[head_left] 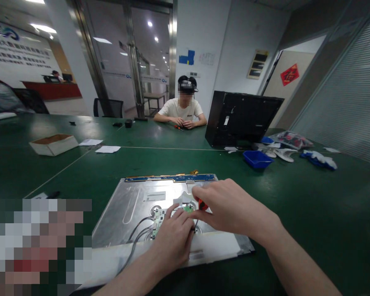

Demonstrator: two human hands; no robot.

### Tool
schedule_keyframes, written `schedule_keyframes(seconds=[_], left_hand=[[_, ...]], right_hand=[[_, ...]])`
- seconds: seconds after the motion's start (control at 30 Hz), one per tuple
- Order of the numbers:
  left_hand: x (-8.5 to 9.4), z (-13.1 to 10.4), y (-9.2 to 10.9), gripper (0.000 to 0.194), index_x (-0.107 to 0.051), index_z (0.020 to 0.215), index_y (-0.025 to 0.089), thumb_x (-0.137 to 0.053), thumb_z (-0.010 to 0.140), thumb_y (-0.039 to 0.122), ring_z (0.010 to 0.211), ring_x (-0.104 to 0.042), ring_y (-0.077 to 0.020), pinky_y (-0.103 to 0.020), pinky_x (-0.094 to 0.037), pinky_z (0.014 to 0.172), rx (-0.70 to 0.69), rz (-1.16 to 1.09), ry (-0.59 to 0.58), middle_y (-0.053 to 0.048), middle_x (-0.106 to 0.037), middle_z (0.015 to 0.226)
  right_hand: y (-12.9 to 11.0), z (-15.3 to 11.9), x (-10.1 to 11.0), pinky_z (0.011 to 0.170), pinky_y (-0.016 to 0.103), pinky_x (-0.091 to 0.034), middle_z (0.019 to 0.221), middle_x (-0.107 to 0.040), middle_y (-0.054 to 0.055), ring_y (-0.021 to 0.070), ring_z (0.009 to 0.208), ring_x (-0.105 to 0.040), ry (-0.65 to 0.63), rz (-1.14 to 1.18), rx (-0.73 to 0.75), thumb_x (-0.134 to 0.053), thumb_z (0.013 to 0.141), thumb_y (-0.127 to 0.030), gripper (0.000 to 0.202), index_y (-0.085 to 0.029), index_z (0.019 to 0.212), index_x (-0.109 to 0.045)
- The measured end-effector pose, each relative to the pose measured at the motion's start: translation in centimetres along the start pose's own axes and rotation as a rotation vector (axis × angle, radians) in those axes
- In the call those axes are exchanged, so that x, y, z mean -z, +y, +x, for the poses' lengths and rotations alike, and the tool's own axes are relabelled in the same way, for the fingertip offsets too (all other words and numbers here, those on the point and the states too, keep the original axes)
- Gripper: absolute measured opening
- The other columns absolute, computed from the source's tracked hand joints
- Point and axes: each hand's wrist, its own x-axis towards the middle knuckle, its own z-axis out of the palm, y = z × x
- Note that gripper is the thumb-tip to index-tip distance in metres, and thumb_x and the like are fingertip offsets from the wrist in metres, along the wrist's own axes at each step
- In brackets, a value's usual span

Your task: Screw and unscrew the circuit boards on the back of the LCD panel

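A metal display panel point(126, 197) lies back side up on the table in front of me, with a blue circuit strip point(169, 178) along its far edge. On its middle sits a green-and-white circuit board point(158, 220), partly hidden under my left hand. My left hand point(177, 234) rests over the board with its fingers stretched out and somewhat apart. Just right of it, my right hand point(225, 203) is closed around the red-orange handle of a screwdriver point(202, 204). The screwdriver's thin shaft slants down toward the board's right side; its tip is hidden. Dark cables point(138, 230) run from the board's left.
The green table point(160, 160) bears a cardboard box point(54, 144), papers point(107, 149), a blue tray point(257, 159), a large black monitor housing point(240, 119) and gloves point(319, 159). Across it sits a person point(181, 107), with an orange-handled tool point(178, 128) nearby. The lower left is pixelated.
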Motion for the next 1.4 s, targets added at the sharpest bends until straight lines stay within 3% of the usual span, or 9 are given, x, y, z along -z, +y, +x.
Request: schedule_keyframes(seconds=[0.23, 0.47, 0.57, 0.7, 0.87, 0.93, 1.13, 1.3, 1.4], left_hand=[[0.23, 0.17, 0.16, 0.010, -0.058, 0.080, 0.018, -0.049, 0.081, 0.014, 0.093, -0.054, -0.0224, -0.048, -0.027, 0.105, 0.005, -0.010, -0.002, -0.004, -0.062, 0.086], [0.34, 0.24, 0.24, 0.013, -0.060, 0.087, 0.019, -0.050, 0.082, 0.014, 0.094, -0.054, -0.0223, -0.047, -0.028, 0.106, 0.003, 0.007, -0.028, -0.005, -0.063, 0.090], [0.34, 0.27, 0.22, 0.013, -0.061, 0.087, 0.019, -0.051, 0.081, 0.014, 0.094, -0.055, -0.0222, -0.047, -0.029, 0.105, -0.007, 0.005, -0.019, -0.004, -0.063, 0.090], [0.33, 0.20, 0.25, 0.016, -0.061, 0.089, 0.020, -0.050, 0.082, 0.012, 0.096, -0.055, -0.0215, -0.047, -0.026, 0.107, 0.000, -0.011, -0.006, -0.003, -0.064, 0.095], [0.31, 0.12, 0.15, 0.015, -0.061, 0.092, 0.019, -0.049, 0.084, 0.014, 0.098, -0.054, -0.0221, -0.047, -0.026, 0.107, -0.010, -0.001, -0.037, -0.005, -0.064, 0.095], [0.29, 0.12, 0.09, 0.013, -0.061, 0.090, 0.019, -0.050, 0.084, 0.015, 0.097, -0.054, -0.0223, -0.047, -0.027, 0.107, -0.013, 0.003, -0.045, -0.005, -0.063, 0.094], [0.33, 0.16, 0.18, 0.015, -0.061, 0.088, 0.020, -0.050, 0.082, 0.011, 0.097, -0.055, -0.0218, -0.047, -0.026, 0.107, -0.003, -0.001, -0.021, -0.004, -0.064, 0.095], [0.26, 0.17, 0.10, 0.012, -0.061, 0.088, 0.020, -0.052, 0.082, 0.014, 0.095, -0.055, -0.0214, -0.046, -0.028, 0.107, -0.007, 0.032, -0.040, -0.004, -0.063, 0.091], [0.13, 0.16, 0.03, 0.012, -0.061, 0.088, 0.020, -0.051, 0.083, 0.015, 0.093, -0.055, -0.0216, -0.047, -0.029, 0.106, -0.015, 0.035, -0.028, -0.004, -0.063, 0.090]], right_hand=[[0.22, 0.29, -0.35, 0.049, 0.027, -0.022, 0.070, -0.066, 0.002, 0.0181, 0.060, -0.060, -0.013, -0.041, -0.036, -0.047, 0.090, -0.047, 0.030, -0.021, 0.079, -0.057], [0.49, -0.07, 0.28, 0.050, 0.027, -0.027, 0.084, -0.066, 0.001, 0.0143, 0.065, -0.057, -0.043, 0.122, 0.099, -0.055, 0.082, -0.022, 0.009, -0.020, 0.090, -0.052], [0.49, -0.14, 0.32, 0.052, 0.026, -0.028, 0.086, -0.066, 0.001, 0.0146, 0.068, -0.057, -0.048, 0.140, 0.115, -0.055, 0.083, -0.027, 0.011, -0.021, 0.091, -0.052], [0.09, 0.20, 0.09, 0.050, 0.027, -0.021, 0.070, -0.064, 0.001, 0.0162, 0.060, -0.056, -0.031, 0.026, 0.019, -0.049, 0.089, -0.048, 0.029, -0.021, 0.081, -0.056], [0.08, -0.18, 0.42, 0.050, 0.026, -0.022, 0.075, -0.065, 0.000, 0.0145, 0.061, -0.056, -0.062, 0.067, 0.071, -0.052, 0.085, -0.027, 0.007, -0.022, 0.087, -0.055], [0.20, -0.48, 0.55, 0.051, 0.026, -0.025, 0.081, -0.066, 0.001, 0.0146, 0.065, -0.056, -0.057, 0.110, 0.104, -0.055, 0.080, -0.022, 0.012, -0.021, 0.092, -0.053], [0.00, -0.16, -0.04, 0.049, 0.028, -0.020, 0.068, -0.064, 0.001, 0.0170, 0.061, -0.058, -0.024, 0.022, 0.020, -0.049, 0.089, -0.043, 0.023, -0.021, 0.083, -0.054], [0.00, -0.34, 0.01, 0.049, 0.027, -0.022, 0.078, -0.065, 0.000, 0.0149, 0.063, -0.056, -0.024, 0.073, 0.059, -0.051, 0.086, -0.026, 0.007, -0.021, 0.091, -0.051], [0.09, -0.57, 0.12, 0.052, 0.027, -0.025, 0.083, -0.065, 0.002, 0.0153, 0.068, -0.057, -0.025, 0.108, 0.088, -0.054, 0.082, -0.025, 0.011, -0.021, 0.092, -0.050]])
